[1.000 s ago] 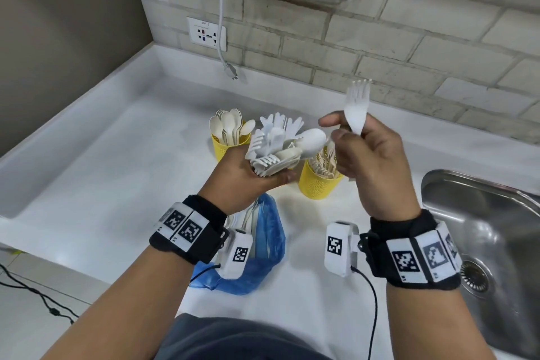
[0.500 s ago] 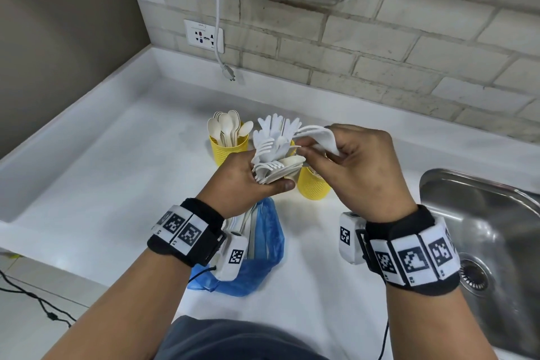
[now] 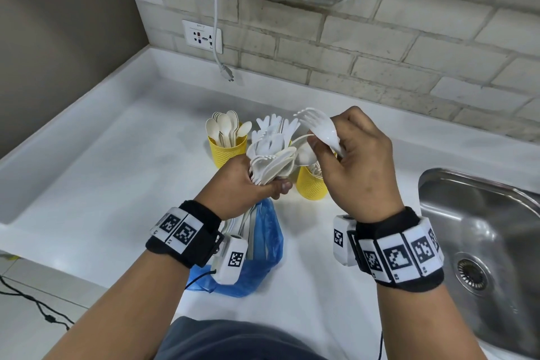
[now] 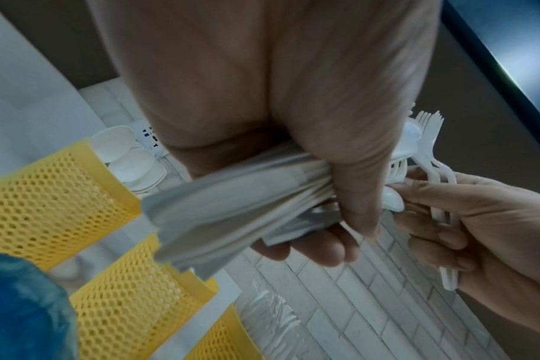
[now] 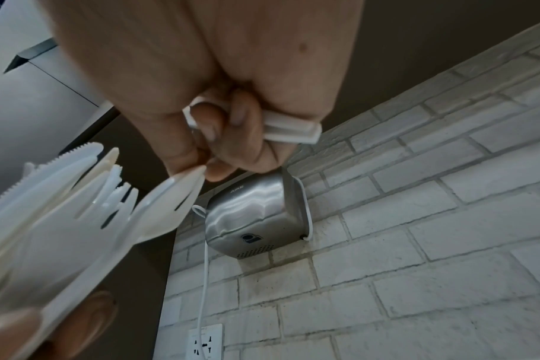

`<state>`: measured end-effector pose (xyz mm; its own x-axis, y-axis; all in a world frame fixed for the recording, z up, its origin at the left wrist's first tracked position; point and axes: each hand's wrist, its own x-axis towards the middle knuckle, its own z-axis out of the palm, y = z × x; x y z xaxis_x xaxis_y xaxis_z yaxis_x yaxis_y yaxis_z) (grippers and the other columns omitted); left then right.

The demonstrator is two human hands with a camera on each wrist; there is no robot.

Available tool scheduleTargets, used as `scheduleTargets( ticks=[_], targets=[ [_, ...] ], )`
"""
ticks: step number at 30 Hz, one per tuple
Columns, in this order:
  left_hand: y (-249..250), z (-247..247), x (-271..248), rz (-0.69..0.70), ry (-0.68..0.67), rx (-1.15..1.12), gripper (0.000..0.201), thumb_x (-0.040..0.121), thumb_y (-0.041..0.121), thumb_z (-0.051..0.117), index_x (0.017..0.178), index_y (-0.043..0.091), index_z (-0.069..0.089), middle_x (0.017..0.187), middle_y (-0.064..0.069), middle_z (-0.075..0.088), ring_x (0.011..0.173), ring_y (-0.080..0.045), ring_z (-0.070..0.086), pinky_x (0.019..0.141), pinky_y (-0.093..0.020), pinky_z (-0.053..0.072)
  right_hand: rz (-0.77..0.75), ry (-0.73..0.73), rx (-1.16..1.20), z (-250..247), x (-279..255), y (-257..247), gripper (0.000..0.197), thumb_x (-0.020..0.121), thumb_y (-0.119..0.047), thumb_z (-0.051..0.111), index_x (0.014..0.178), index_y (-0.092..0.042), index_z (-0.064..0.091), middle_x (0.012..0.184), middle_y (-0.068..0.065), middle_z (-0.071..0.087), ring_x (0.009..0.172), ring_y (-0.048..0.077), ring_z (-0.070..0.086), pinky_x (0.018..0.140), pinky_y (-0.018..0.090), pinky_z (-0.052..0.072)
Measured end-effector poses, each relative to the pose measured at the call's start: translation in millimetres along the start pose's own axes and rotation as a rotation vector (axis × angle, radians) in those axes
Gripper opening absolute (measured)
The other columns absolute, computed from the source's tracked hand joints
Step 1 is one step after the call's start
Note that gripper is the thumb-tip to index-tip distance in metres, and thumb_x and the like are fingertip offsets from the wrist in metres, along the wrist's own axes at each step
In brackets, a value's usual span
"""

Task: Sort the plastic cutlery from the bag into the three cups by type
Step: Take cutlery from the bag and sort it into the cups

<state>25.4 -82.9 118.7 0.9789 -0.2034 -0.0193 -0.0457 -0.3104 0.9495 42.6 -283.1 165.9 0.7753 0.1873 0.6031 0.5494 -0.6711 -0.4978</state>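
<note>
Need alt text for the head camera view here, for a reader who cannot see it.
Over a white counter, the left hand grips a mixed cutlery bundle while the right hand holds white forks. Yellow cups stand behind, a blue bag below, a steel sink at right.

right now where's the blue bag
In the head view the blue bag lies on the white counter below the left hand, nearer the person than the yellow cups.
</note>
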Motion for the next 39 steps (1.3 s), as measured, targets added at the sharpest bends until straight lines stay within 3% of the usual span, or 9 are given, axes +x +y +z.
scheduleTargets(
  ticks=[5,9,13,17,23,28,32,35,39],
  targets=[
    [0.6,-2.2,-0.9,-0.006,-0.031,-0.007,0.013,0.095,0.024,0.072,0.092,0.013,0.077,0.080,0.007,0.079,0.074,-0.010,0.075,0.066,-0.009,0.049,0.137,0.015,0.015,-1.0,2.1,9.1,0.033,0.084,-0.012,0.075,0.066,-0.015,0.047,0.069,-0.008,0.041,0.060,0.004,0.044,0.058,0.013,0.032],
    [0.7,-2.9,-1.2,-0.022,-0.048,0.006,0.013,0.096,0.025,0.072,0.094,0.013,0.077,0.085,0.004,0.080,0.075,-0.012,0.076,0.064,-0.008,0.048,0.278,0.031,0.143,-4.3,2.8,11.0,0.003,0.085,-0.018,0.073,0.083,-0.017,0.075,0.083,0.000,0.064,0.076,0.014,0.062,0.072,0.034,0.052],
    [0.7,-2.9,-0.2,-0.002,-0.061,0.004,0.015,0.096,0.027,0.072,0.093,0.013,0.076,0.085,0.003,0.080,0.075,-0.013,0.076,0.068,-0.012,0.051,0.317,0.045,0.273,-3.2,2.7,12.0,0.008,0.091,-0.016,0.070,0.088,-0.023,0.072,0.087,0.000,0.069,0.078,0.014,0.065,0.073,0.033,0.053],
    [0.3,-3.3,-0.7,0.009,-0.068,-0.013,0.013,0.097,0.024,0.070,0.090,0.014,0.076,0.079,0.006,0.078,0.069,-0.009,0.072,0.060,-0.010,0.048,0.430,0.088,0.480,3.3,0.9,15.6,0.010,0.096,-0.010,0.066,0.087,-0.013,0.067,0.066,-0.015,0.061,0.055,0.005,0.053,0.057,0.022,0.041],
    [-4.8,-4.4,0.5,0.003,-0.108,-0.001,0.013,0.096,0.029,0.071,0.094,0.018,0.076,0.089,0.003,0.080,0.075,-0.013,0.074,0.071,-0.021,0.055,0.551,0.198,0.638,14.7,0.6,23.3,0.011,0.091,-0.022,0.065,0.081,-0.024,0.066,0.068,-0.004,0.058,0.055,0.014,0.045,0.062,0.026,0.036],
    [-9.0,-3.3,0.6,0.016,-0.126,-0.046,0.013,0.097,0.028,0.071,0.096,0.015,0.075,0.091,-0.002,0.080,0.076,-0.020,0.074,0.082,-0.047,0.060,0.691,0.137,0.869,14.0,-0.7,19.6,0.014,0.100,-0.014,0.064,0.087,-0.011,0.064,0.055,-0.004,0.048,0.045,0.012,0.037,0.045,0.022,0.030],
    [-4.9,-0.3,1.4,0.066,-0.129,-0.171,0.004,0.098,0.018,0.069,0.097,0.016,0.072,0.089,-0.012,0.077,0.070,-0.021,0.068,0.073,-0.036,0.057,0.777,-0.025,1.031,14.9,-4.7,21.1,0.024,0.098,-0.021,0.066,0.084,-0.001,0.062,0.060,0.010,0.040,0.051,0.018,0.031,0.041,0.023,0.022],
    [-1.3,3.0,1.9,0.086,-0.152,-0.215,0.005,0.098,0.015,0.068,0.102,0.012,0.070,0.091,-0.017,0.076,0.070,-0.022,0.067,0.072,-0.031,0.056,0.800,-0.114,1.131,16.2,-6.3,19.7,0.056,0.087,-0.036,0.065,0.107,0.016,0.062,0.061,0.020,0.033,0.051,0.019,0.030,0.047,0.030,0.018],
    [1.6,8.2,2.0,0.082,-0.183,-0.280,0.010,0.099,0.009,0.066,0.108,0.006,0.066,0.090,-0.022,0.073,0.068,-0.022,0.065,0.071,-0.032,0.056,0.786,-0.182,1.198,15.6,-5.7,14.5,0.041,0.093,-0.038,0.054,0.101,-0.005,0.076,0.055,0.007,0.040,0.047,0.017,0.029,0.051,0.034,0.014]
  ],
)
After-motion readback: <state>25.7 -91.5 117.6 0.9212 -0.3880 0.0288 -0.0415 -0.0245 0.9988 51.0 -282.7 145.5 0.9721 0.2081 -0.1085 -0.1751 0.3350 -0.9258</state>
